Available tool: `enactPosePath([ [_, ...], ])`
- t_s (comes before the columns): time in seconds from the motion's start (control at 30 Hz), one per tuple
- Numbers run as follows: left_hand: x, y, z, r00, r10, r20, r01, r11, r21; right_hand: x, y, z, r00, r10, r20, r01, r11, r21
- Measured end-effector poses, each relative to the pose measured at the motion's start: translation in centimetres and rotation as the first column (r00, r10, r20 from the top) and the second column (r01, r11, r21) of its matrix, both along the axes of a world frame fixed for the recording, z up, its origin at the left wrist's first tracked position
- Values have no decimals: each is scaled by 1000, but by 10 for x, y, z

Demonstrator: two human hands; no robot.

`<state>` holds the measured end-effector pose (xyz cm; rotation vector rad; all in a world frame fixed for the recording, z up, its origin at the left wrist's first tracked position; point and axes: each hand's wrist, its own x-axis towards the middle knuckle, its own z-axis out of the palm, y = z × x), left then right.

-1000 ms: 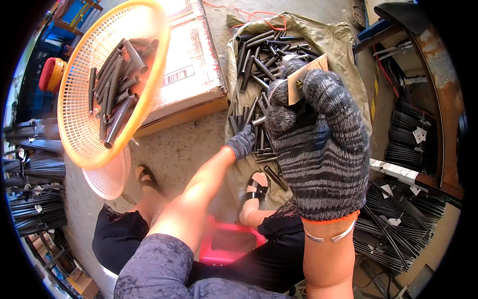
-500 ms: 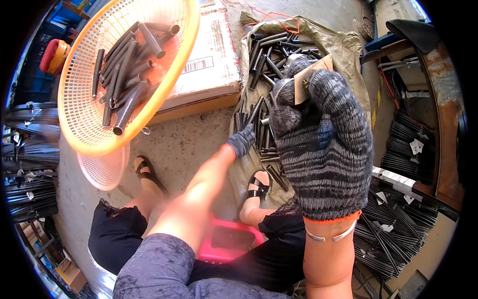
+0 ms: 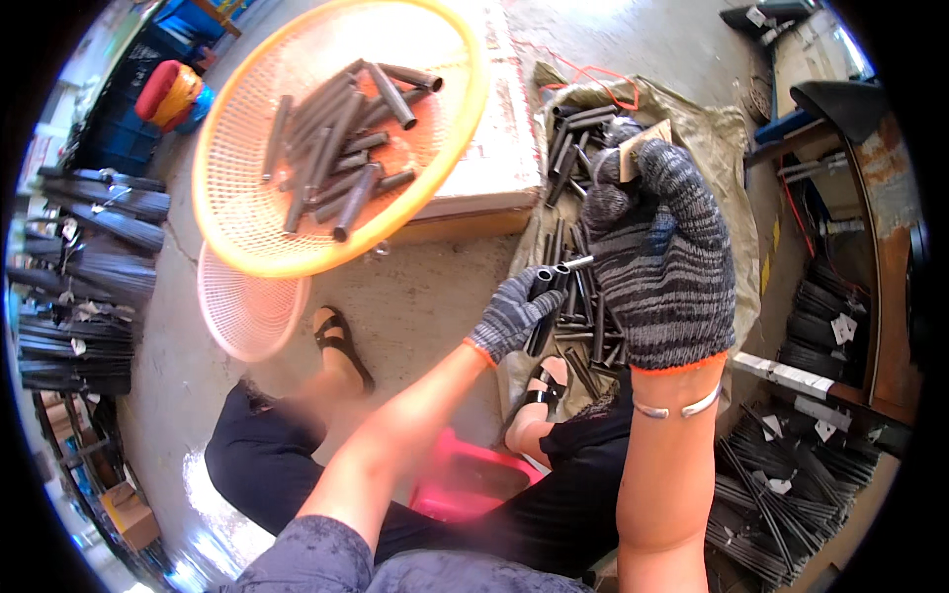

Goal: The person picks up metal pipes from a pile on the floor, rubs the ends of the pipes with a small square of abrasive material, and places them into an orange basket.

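My left hand (image 3: pixel 514 314), in a striped grey-and-black knit glove, is closed around a few short dark tubes (image 3: pixel 551 311) whose open ends point up. Right beside those ends is a short, bright metal pin (image 3: pixel 577 263); what holds it is hidden. Higher and closer to me, my right hand (image 3: pixel 664 262) wears a matching glove and pinches a small flat tan piece (image 3: pixel 645 148) between thumb and fingers. Beneath both hands, a heap of similar tubes (image 3: pixel 598 326) lies on a spread woven sack (image 3: pixel 727 148).
An orange-rimmed basket (image 3: pixel 210 198) with several tubes rests at the left by a cardboard box (image 3: pixel 465 227). A pale pink basket (image 3: pixel 252 311) stands below it. A bright pink stool (image 3: pixel 465 484) is between my legs. Bundled dark rods (image 3: pixel 79 346) line the left; more rods (image 3: pixel 781 494) lie right.
My left hand has risen from the heap toward the right hand, and tubes now show in its grip. The right hand still pinches the tan piece. The whole view has shifted.
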<state>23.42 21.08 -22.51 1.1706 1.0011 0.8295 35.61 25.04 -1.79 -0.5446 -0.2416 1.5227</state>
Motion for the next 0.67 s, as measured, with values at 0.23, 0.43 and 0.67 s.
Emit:
enactPosePath([
  [0.23,-113,5,150,993,84,84,-77,993,-89,-47,1,15,934,139,330,-168,984,62],
  [0.43,-192,-6,215,930,159,-332,8,892,452,-94,-4,18,627,194,754,-424,898,121],
  [0.67,-215,-21,203,801,394,-451,-48,793,608,-134,-15,-6,352,88,932,-665,724,183],
])
